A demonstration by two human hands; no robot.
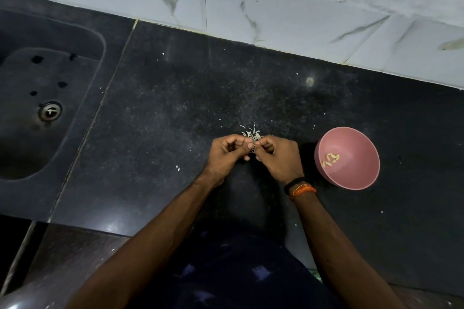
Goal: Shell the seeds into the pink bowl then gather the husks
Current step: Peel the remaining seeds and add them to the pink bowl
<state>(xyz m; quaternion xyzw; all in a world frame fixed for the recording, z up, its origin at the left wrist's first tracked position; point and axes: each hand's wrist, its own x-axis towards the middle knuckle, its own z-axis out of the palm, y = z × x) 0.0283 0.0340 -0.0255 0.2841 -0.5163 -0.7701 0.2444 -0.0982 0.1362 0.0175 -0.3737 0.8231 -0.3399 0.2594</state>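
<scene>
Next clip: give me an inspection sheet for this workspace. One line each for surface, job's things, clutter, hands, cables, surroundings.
Surface: dark speckled counter, glossy.
Job's things: pink bowl at the person's right, a few shelled seeds inside; husk pile on the counter just beyond the fingers.
Clutter: stray husk bits scattered over the counter.
Hands: left hand and right hand meet fingertip to fingertip, pinching something small between them, too small to identify; bands on the right wrist.
Cables: nothing seen.
Surroundings: dark sink with drain to the left; marbled white wall tiles behind.
</scene>
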